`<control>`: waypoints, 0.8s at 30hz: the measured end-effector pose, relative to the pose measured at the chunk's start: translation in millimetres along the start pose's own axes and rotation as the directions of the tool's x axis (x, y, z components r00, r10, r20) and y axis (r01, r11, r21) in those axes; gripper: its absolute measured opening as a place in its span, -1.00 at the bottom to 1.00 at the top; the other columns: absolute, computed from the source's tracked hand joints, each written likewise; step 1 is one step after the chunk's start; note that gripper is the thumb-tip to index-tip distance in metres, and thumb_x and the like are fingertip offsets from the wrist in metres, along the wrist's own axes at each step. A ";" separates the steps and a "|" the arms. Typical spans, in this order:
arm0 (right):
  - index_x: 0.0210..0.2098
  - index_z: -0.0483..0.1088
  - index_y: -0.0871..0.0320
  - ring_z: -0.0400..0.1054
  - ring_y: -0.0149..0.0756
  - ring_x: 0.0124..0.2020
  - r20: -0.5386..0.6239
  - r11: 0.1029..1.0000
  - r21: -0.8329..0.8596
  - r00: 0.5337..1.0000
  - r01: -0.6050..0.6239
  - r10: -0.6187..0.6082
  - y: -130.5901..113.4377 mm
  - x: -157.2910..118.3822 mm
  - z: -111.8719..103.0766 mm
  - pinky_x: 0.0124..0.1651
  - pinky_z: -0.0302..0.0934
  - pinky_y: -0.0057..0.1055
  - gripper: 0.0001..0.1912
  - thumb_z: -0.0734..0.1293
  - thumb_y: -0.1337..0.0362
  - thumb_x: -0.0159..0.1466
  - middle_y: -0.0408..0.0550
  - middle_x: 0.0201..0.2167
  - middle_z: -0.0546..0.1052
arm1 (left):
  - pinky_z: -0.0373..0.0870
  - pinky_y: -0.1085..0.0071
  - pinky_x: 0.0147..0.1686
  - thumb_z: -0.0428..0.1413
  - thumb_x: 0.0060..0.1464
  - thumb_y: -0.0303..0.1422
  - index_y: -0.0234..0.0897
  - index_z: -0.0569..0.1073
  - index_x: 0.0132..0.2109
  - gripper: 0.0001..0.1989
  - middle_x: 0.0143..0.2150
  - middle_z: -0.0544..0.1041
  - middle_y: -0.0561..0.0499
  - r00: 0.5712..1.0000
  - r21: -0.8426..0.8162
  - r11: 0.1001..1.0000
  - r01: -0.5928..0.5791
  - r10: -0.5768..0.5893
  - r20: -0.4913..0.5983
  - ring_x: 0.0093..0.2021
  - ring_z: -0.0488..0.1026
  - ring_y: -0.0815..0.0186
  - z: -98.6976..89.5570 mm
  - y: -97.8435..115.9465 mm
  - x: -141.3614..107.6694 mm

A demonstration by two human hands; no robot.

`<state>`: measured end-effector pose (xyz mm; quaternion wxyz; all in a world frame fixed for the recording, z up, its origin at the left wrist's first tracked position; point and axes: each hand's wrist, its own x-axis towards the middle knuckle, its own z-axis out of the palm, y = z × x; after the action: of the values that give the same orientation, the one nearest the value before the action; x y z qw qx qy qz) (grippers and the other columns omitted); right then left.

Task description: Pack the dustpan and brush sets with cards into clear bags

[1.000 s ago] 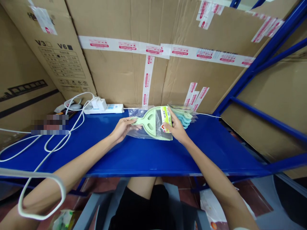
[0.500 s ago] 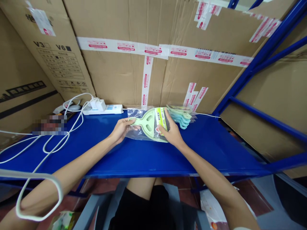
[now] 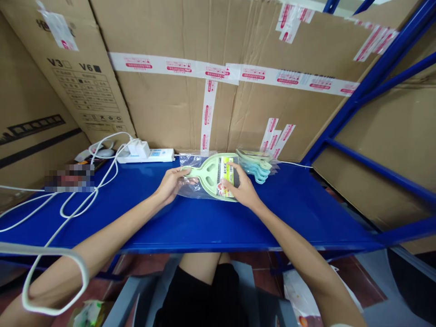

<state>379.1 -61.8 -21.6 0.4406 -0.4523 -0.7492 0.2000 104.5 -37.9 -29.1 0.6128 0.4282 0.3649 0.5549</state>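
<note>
A light green dustpan with a grey-bristled brush lies in a clear plastic bag, held just over the table. My left hand is closed on the dustpan's handle at the left, thumb on top and fingers beneath. On the wide end, my right hand has its thumb and fingertips on a yellow and white label card. I cannot tell whether this card sits inside or outside the bag. Right behind my right hand is a stack of bagged green and blue dustpans.
The blue table runs up against a taped cardboard wall. At the back left are a white power strip and looping white cables. A blue metal frame rises at the right.
The label card has shifted slightly left across the dustpan and sits straighter, with my right fingers moving along with it. My left hand stays on the handle.
</note>
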 end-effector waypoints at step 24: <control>-0.17 0.58 0.10 0.68 -0.05 -0.12 0.176 0.430 0.786 0.827 -0.445 0.534 8.2 18.0 -1.8 -0.05 0.58 -0.19 -0.85 0.49 0.28 0.26 -0.03 -0.22 0.75 | 0.72 0.28 -0.26 0.20 0.29 -0.52 -0.54 0.61 0.02 -0.79 -0.18 0.72 -0.36 0.976 0.071 0.975 0.211 -0.215 0.047 -0.26 0.74 0.04 6.2 6.1 -0.9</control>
<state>381.1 -42.4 -17.7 0.5539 -0.4115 -0.3896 0.6100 107.9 -39.5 -21.2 0.6642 0.4215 0.4098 0.4618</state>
